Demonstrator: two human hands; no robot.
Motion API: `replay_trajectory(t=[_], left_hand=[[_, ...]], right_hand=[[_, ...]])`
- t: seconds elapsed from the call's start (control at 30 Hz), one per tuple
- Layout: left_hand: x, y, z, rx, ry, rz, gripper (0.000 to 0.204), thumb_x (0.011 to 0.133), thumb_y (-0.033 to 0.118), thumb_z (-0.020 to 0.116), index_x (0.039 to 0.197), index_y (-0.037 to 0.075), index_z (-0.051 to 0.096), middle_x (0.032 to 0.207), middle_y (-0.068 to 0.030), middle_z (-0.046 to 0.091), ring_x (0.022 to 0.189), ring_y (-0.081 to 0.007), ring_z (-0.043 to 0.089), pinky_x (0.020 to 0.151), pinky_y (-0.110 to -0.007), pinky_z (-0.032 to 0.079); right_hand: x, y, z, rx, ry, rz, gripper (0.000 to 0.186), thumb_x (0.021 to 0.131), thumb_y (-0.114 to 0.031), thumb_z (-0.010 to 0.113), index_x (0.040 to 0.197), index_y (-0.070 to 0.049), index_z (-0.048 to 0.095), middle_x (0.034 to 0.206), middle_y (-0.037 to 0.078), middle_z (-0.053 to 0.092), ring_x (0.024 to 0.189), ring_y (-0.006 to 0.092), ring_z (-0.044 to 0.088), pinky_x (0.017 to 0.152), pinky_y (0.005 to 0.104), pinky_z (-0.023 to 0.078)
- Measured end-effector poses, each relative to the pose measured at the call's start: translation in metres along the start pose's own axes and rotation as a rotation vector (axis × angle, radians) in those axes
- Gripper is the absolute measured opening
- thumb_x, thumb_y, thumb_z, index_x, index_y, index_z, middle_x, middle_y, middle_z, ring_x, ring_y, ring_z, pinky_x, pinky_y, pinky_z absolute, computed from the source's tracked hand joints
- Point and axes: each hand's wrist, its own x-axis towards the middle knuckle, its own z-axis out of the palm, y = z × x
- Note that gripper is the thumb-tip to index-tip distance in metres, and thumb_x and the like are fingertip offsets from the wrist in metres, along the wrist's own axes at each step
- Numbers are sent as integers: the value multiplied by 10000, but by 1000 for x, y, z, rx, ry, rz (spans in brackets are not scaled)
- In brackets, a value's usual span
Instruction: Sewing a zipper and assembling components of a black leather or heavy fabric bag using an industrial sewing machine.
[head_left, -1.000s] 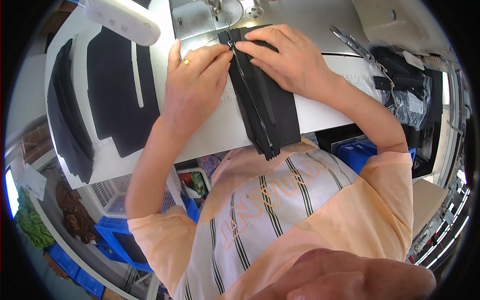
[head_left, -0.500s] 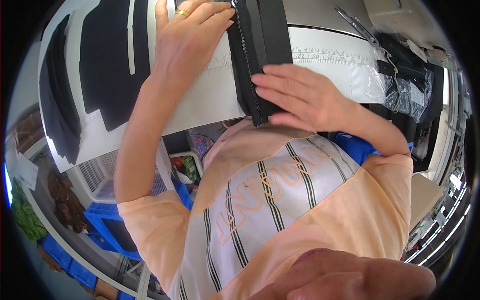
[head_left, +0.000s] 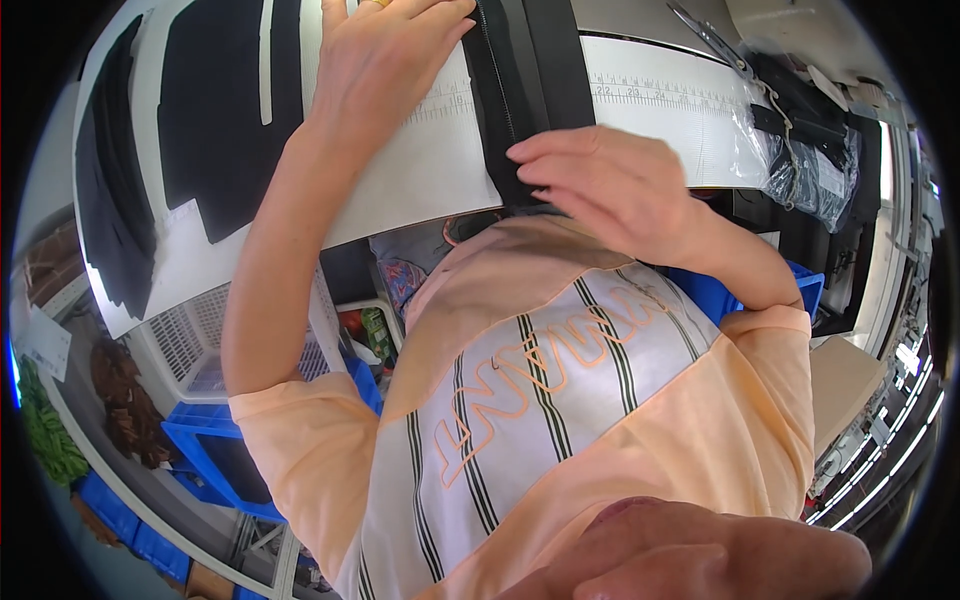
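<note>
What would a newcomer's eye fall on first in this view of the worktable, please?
First, the long black fabric strip with a zipper running down the white worktable, pressed flat by both hands: the left hand beside its upper part, the right hand over its lower end at the table's near edge. Next, the stack of flat black fabric panels at the table's left, and blue plastic crates below.

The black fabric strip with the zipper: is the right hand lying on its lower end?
Yes, the right hand lies flat across the lower end of the black fabric strip, near the white table's edge.
</note>
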Motion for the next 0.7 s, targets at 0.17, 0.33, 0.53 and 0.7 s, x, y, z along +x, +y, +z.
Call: replay_trajectory(t=[0.17, 0.33, 0.53, 0.7], left_hand=[[-2, -3, 4, -56, 32, 1, 165, 790, 88, 683, 941, 20, 689, 969, -66, 663, 924, -232, 621, 767, -348, 498], [-4, -4, 4, -67, -1, -4, 177, 787, 89, 684, 950, 18, 690, 977, -62, 663, 923, -234, 620, 772, -352, 495], [-2, -3, 1, -7, -29, 6, 201, 797, 96, 677, 982, 19, 689, 1006, -53, 659, 961, -237, 606, 801, -367, 473], [-13, -19, 10, 89, -84, -46, 285, 889, 283, 645, 1144, 159, 680, 1168, 61, 650, 1122, -180, 567, 1047, -571, 285]], right_hand=[[-21, 3, 17, -126, -6, -155, 251, 660, 28, 721, 905, 33, 669, 1036, 132, 688, 832, 291, 674, 726, 355, 579], [-28, 6, 23, -126, 12, -137, 262, 650, 20, 727, 907, 31, 677, 1054, 122, 692, 860, 268, 658, 737, 331, 569], [-30, 11, 22, -195, 24, -194, 259, 656, -10, 734, 911, 6, 691, 1087, 100, 690, 834, 221, 599, 698, 285, 535], [-28, 12, 21, -220, -9, -215, 274, 672, -65, 741, 936, -7, 694, 1110, 92, 685, 833, 223, 586, 694, 296, 524]])
